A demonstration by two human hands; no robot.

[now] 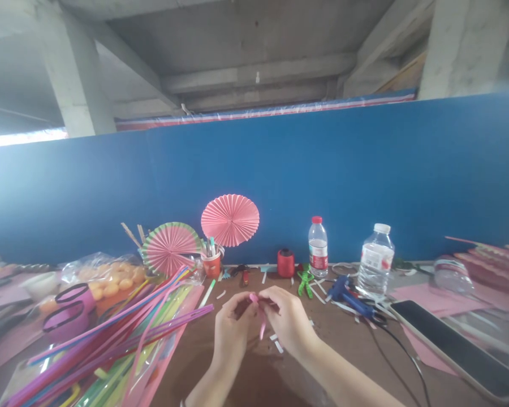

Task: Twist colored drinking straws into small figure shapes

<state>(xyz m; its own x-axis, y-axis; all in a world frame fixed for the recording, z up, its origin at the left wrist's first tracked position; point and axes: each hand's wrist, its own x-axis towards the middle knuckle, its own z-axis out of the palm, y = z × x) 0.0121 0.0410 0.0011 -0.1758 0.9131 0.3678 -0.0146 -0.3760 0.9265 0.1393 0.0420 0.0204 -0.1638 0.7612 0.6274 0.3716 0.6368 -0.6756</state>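
Note:
My left hand [234, 317] and my right hand [289, 316] are raised close together over the brown table. Between their fingertips is a small pink pipe cleaner [253, 297], bent or looped at the top, with a tail hanging below. Both hands pinch it, thumbs against forefingers. The finer shape of the loop is partly covered by the fingers. On the table just beyond the hands lie small white paper scraps [279, 346]. Left of my left hand spreads a bundle of long coloured pipe cleaners [110, 350], partly in clear plastic.
Pink paper fans [230, 220] stand at the back, near a red cup [212, 264] of pens. A red container [285, 263], a green figure [305, 281], two water bottles [318, 249] and a blue glue gun [352, 297] with a cable sit behind. A phone [453, 345] lies right.

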